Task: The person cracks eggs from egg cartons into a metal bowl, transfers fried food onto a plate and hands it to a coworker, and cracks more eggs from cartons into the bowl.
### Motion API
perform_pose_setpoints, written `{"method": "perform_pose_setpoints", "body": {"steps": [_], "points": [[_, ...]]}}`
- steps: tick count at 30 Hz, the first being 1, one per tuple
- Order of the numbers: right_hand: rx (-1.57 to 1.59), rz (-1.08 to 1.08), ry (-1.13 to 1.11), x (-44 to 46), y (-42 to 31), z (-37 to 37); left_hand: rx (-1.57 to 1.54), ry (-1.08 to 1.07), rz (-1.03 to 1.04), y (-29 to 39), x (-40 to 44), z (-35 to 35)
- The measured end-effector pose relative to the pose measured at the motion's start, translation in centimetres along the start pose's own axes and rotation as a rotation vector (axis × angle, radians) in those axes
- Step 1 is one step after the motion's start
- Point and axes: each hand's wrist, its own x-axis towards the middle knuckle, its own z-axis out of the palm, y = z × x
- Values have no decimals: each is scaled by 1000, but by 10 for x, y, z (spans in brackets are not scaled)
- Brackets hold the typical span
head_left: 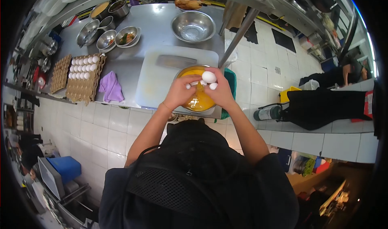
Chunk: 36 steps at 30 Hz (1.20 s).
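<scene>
Both of my hands are over a metal bowl (197, 111) that holds yellow liquid egg (200, 103). My left hand (178, 93) is closed, with its fingers on a cracked egg, and a bit of white shell (188, 86) shows at its fingertips. Egg hangs down between the two hands into the bowl. My right hand (221, 90) is closed around a whole white egg (209, 77), and another white egg or shell piece (213, 85) shows below it. The fingers partly hide the cracked shell. Behind the bowl, a wide-bladed knife (173, 61) lies on a white cutting board (149, 81).
Left on the steel table are a carton tray of white eggs (81, 89), a second carton tray (60, 73) and a purple cloth (110, 86). Several metal bowls (106, 39) stand behind. A larger metal bowl (193, 26) is at the back, near a metal post (238, 37).
</scene>
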Motion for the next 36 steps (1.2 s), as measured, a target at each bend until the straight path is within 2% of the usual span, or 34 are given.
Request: {"method": "perform_pose_setpoints", "body": {"steps": [1,3,5,7,10,11,13,14,16,18,20,21,22,23,24,26,27,28,30,32,33,35,36], "points": [[5,9,11,0,1,1,119,30,132,3,-1,-3],[-12,-127,35,1,2,4,164,26,173,11,-3,-8],[-29,-172,43,1,1,3,209,34,214,21,-4,-16],[-48,-223,39,3,-8,-3,548,9,379,37,-4,-23],[-122,-330,30,4,-40,-21,721,-65,441,95,2,-37],[-108,-425,66,7,-48,-27,725,-66,439,110,5,-39],[-135,-613,169,13,-61,-44,857,-17,608,139,17,-39],[-139,-616,172,13,-69,-54,856,-16,614,155,25,-33],[-108,-645,468,13,-80,-74,785,47,728,180,45,-11],[38,-464,522,10,-75,-99,744,84,767,177,71,21],[87,-402,485,11,-38,-122,449,-24,685,145,98,56],[172,-200,468,8,-10,-126,450,-17,680,114,106,70],[256,7,449,2,23,-127,436,-33,586,77,112,86],[348,176,475,-8,65,-122,421,-51,490,57,115,95],[444,350,499,-22,113,-113,427,-54,479,63,111,91],[908,704,534,-77,219,-96,-220,-115,-259,76,93,61],[1227,884,655,-115,261,-85,-513,14,-337,66,82,42],[1332,994,752,-145,286,-76,-807,161,-399,54,74,21],[1314,1120,945,-195,309,-63,-1284,388,-567,22,48,-7],[1274,1213,1092,-218,295,-57,-1355,374,-550,30,19,-11],[1299,1312,1269,-222,281,-60,-1434,340,-527,35,6,-9],[1425,1074,965,-209,273,-64,-1363,324,-488,39,-7,5],[1374,1001,846,-186,262,-67,-1286,293,-433,42,-10,12]]}}
